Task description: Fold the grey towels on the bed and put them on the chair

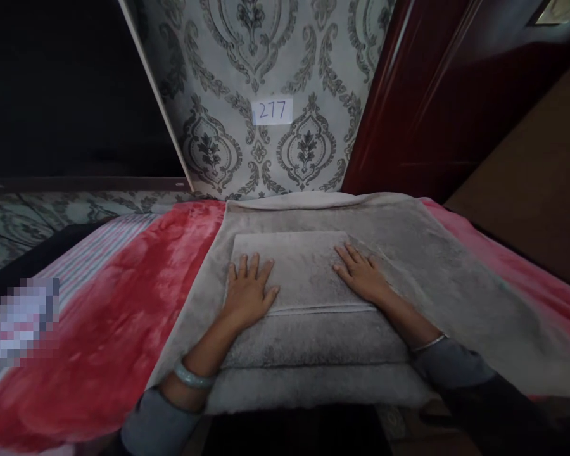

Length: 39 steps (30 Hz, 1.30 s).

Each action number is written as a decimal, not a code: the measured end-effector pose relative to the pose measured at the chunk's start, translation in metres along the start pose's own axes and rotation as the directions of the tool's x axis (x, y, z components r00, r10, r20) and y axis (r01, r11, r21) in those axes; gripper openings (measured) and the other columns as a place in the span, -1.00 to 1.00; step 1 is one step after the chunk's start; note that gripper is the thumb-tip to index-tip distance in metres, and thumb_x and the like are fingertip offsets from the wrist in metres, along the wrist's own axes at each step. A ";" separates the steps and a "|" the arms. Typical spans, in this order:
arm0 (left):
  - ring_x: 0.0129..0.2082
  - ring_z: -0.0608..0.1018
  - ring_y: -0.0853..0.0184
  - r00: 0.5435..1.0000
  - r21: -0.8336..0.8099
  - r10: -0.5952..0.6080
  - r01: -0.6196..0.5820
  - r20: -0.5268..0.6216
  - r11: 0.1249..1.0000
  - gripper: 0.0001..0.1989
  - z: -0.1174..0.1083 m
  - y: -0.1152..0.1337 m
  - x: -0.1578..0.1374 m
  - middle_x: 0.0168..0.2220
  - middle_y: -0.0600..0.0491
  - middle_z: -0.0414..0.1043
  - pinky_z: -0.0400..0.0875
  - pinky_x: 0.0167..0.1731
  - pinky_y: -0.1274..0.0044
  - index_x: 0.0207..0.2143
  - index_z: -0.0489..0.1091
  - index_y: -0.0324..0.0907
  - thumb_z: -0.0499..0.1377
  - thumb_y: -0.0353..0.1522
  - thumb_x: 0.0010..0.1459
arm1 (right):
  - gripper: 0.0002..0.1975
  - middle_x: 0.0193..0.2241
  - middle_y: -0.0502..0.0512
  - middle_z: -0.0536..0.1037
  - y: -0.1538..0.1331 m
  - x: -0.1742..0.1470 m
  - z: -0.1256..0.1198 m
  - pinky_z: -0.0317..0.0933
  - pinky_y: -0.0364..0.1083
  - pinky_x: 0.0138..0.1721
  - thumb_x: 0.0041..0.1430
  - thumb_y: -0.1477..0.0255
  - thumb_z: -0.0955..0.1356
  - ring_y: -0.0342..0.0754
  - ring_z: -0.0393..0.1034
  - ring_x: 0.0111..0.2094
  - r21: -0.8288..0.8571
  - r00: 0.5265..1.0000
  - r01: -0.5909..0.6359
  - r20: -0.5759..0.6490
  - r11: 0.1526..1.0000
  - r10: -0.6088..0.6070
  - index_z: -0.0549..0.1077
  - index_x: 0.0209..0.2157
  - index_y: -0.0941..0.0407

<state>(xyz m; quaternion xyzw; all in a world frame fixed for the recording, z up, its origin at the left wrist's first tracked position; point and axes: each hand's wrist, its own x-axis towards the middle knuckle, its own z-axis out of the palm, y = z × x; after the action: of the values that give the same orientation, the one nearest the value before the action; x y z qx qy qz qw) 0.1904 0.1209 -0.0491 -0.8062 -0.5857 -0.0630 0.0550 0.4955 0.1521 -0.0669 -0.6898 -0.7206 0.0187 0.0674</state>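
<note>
A folded grey piece of plush cloth [304,269] lies flat in the middle, its layered front edge toward me. Beneath it spreads a larger grey plush blanket [456,285], with thick folds along the near side. My left hand [247,288] rests palm down on the left part of the folded cloth, fingers spread. On the right part lies my right hand [363,273], also flat with its fingers apart. Neither hand grips anything.
Under the grey blanket, a red plush cover [118,316] shows at the left and pink at the right. A striped cloth [109,244] and a pixelated object [19,323] are farther left. Behind stand a dark screen [76,88], patterned wall [306,145] and dark red door [418,114].
</note>
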 end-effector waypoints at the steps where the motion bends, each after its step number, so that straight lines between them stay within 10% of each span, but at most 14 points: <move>1: 0.42 0.00 -0.15 1.000 -0.001 0.003 -0.003 -0.005 1.000 -0.34 0.000 0.000 0.000 0.45 -0.12 -0.06 -0.04 0.30 -0.04 0.40 0.06 0.00 -0.01 -0.03 0.32 | -0.36 0.44 0.16 -0.04 0.005 -0.004 0.002 -0.06 0.30 0.32 0.41 0.10 0.03 0.19 -0.02 0.39 0.008 1.000 -0.012 -0.004 1.000 0.012 0.02 0.42 0.01; 10: 0.41 0.06 -0.11 1.000 -0.041 0.003 -0.004 -0.023 0.999 -0.38 -0.007 -0.004 0.000 0.42 -0.13 0.03 -0.01 0.31 0.01 0.38 0.13 -0.09 -0.05 -0.08 0.35 | -0.38 0.42 0.22 0.00 -0.015 -0.015 -0.030 -0.07 0.31 0.32 0.41 0.16 0.08 0.21 -0.13 0.42 -0.070 0.996 -0.083 0.036 0.994 0.086 0.06 0.41 0.07; 15: 0.41 0.04 -0.11 1.000 -0.005 0.001 -0.001 -0.015 1.000 -0.37 -0.007 -0.003 -0.002 0.43 -0.14 -0.01 -0.04 0.31 0.00 0.39 0.10 -0.12 -0.08 -0.09 0.36 | -0.31 0.44 0.25 -0.09 -0.060 -0.044 -0.015 -0.17 0.29 0.35 0.39 0.11 0.13 0.19 -0.24 0.44 -0.019 0.988 0.154 0.012 0.988 -0.153 0.02 0.42 0.12; 21: 0.41 0.04 -0.13 0.996 0.001 -0.018 0.018 0.090 1.000 -0.36 -0.018 -0.006 0.005 0.43 -0.16 -0.02 0.00 0.29 -0.01 0.39 0.09 -0.14 -0.04 -0.10 0.34 | -0.40 0.37 0.16 0.14 -0.039 -0.069 -0.012 -0.05 0.16 0.36 0.40 0.15 0.13 0.06 -0.02 0.39 0.264 0.900 0.418 0.012 0.869 -0.436 0.21 0.36 0.09; 28: 0.42 0.07 0.08 0.973 -0.128 0.203 -0.189 0.106 0.974 -0.42 -0.047 0.070 0.061 0.42 -0.15 0.02 -0.01 0.33 0.06 0.37 0.08 -0.21 -0.05 -0.25 0.35 | -0.41 0.32 0.16 0.27 -0.033 -0.011 -0.044 0.07 -0.03 0.31 0.38 0.48 0.01 -0.06 0.15 0.32 0.401 0.957 0.024 -0.273 0.916 0.094 0.12 0.39 0.21; 33: 0.42 0.06 0.07 0.978 -0.107 0.204 -0.199 0.036 0.974 -0.41 -0.008 0.112 0.073 0.42 -0.13 0.04 -0.08 0.33 -0.03 0.38 0.07 -0.19 -0.11 -0.19 0.37 | -0.42 0.37 0.21 0.17 -0.042 -0.014 -0.011 0.02 0.12 0.32 0.32 0.52 0.11 0.08 0.01 0.38 0.061 0.988 -0.024 -0.152 0.998 0.033 0.20 0.34 0.24; 39: 0.42 0.06 0.04 0.983 -0.066 0.182 -0.180 0.026 0.981 -0.34 0.011 0.091 0.064 0.43 -0.09 0.02 -0.06 0.33 -0.01 0.39 0.07 -0.07 -0.16 -0.01 0.35 | -0.42 0.35 0.26 0.20 -0.035 -0.016 0.011 0.08 0.17 0.27 0.30 0.49 0.09 0.13 0.02 0.37 -0.005 0.981 -0.004 -0.192 1.000 0.003 0.23 0.32 0.26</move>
<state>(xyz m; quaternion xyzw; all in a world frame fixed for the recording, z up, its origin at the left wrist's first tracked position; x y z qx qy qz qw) 0.2968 0.1543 -0.0508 -0.8583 -0.5086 -0.0634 0.0254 0.4605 0.1350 -0.0744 -0.6899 -0.7095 -0.0496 0.1347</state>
